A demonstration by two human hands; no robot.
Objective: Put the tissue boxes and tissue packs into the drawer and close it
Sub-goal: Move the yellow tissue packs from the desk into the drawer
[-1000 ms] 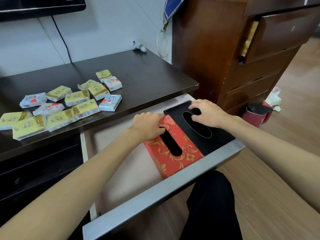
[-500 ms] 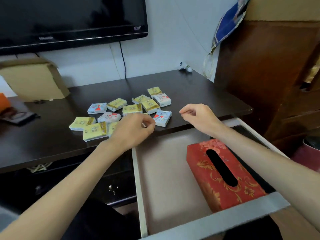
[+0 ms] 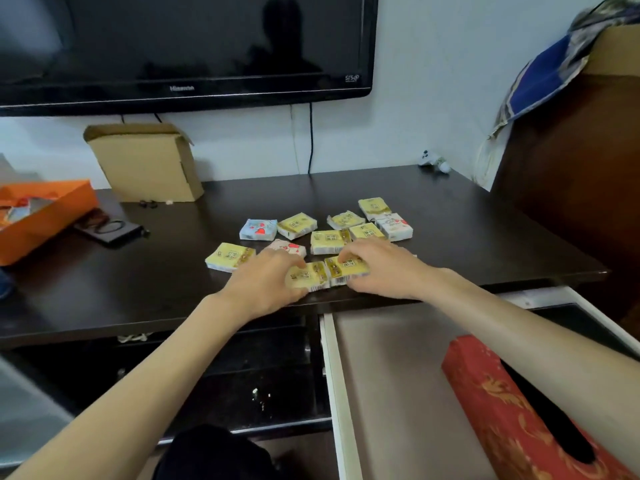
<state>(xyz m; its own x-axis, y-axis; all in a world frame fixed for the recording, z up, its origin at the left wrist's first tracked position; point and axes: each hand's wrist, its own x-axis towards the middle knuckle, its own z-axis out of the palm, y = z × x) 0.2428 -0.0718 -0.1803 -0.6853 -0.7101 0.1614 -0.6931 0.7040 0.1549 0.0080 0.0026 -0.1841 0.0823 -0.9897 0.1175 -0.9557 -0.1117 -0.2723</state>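
Now both hands close on two yellow packs lying side by side at the tabletop (image 3: 485, 237) edge, left hand (image 3: 266, 284) on the left pack (image 3: 308, 277), right hand (image 3: 384, 271) on the right pack (image 3: 348, 270), with the open drawer (image 3: 398, 393) just below and nearer the right hand

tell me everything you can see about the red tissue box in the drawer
The red tissue box is a long rectangular box, apparently covered in patterned fabric or paper, with gold floral scrollwork. A long dark slot runs along its top. It lies flat in the open drawer, towards the right side, angled slightly. The right forearm crosses above it and hides part of it; neither hand touches it. Its near end runs out of the picture.
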